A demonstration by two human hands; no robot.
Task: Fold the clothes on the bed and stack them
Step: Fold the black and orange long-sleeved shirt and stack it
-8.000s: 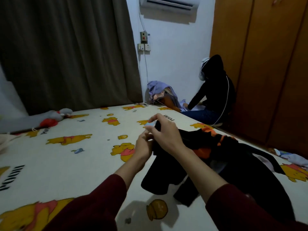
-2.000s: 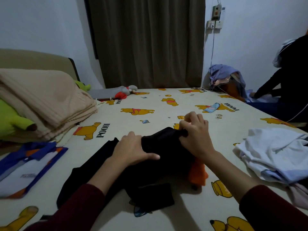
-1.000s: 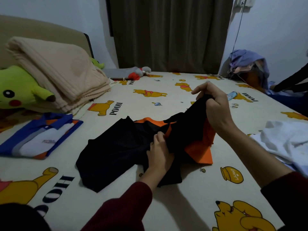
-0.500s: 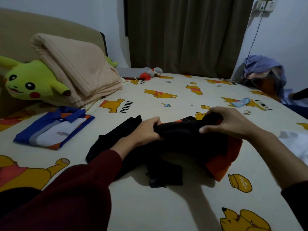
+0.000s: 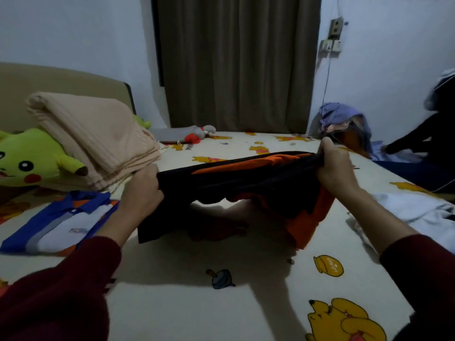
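Black-orange garment (image 5: 246,178) stretched between gripping left hand (image 5: 142,190) and right hand (image 5: 334,168); folded blue shirt (image 5: 59,222) beside left fingers; white clothes (image 5: 418,212) right, cut off.

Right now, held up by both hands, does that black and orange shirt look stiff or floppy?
Probably floppy: the black and orange shirt sags between the left hand and right hand, its lower edge drooping to the bed sheet. It likely weighs little, since fingers alone stretch it taut. It seems unlikely to slip from those grips.
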